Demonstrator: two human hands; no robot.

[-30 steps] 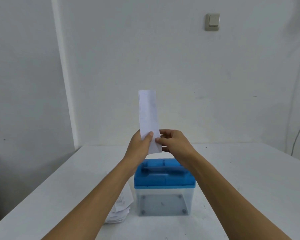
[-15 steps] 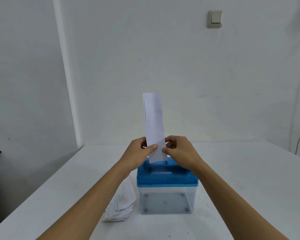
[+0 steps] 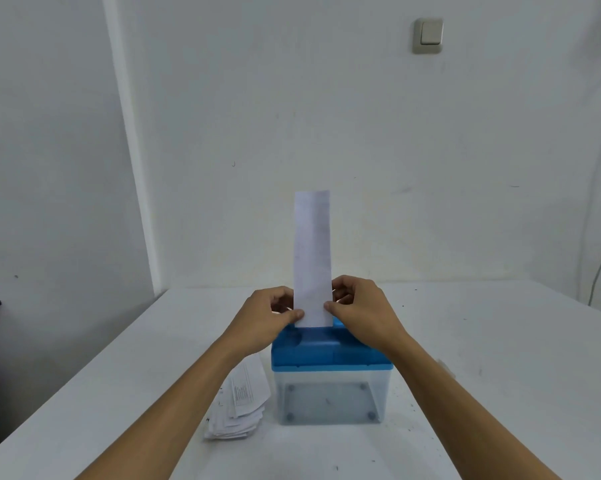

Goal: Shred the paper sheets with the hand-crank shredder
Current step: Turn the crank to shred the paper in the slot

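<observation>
Left hand [image 3: 268, 317] and right hand [image 3: 361, 306] pinch the paper strip [image 3: 312, 251] — now lowered to the shredder [image 3: 330, 351] top's 12 o'clock edge, ready for feeding.

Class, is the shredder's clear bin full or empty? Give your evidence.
Empty, or nearly: through the clear bin its floor and four round feet show plainly, with no heap of shreds inside.

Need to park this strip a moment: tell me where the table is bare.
Bare table right of the shredder out to the edge, and in front of it to the near edge. Crowded left: paper stack close beside the shredder.
</observation>
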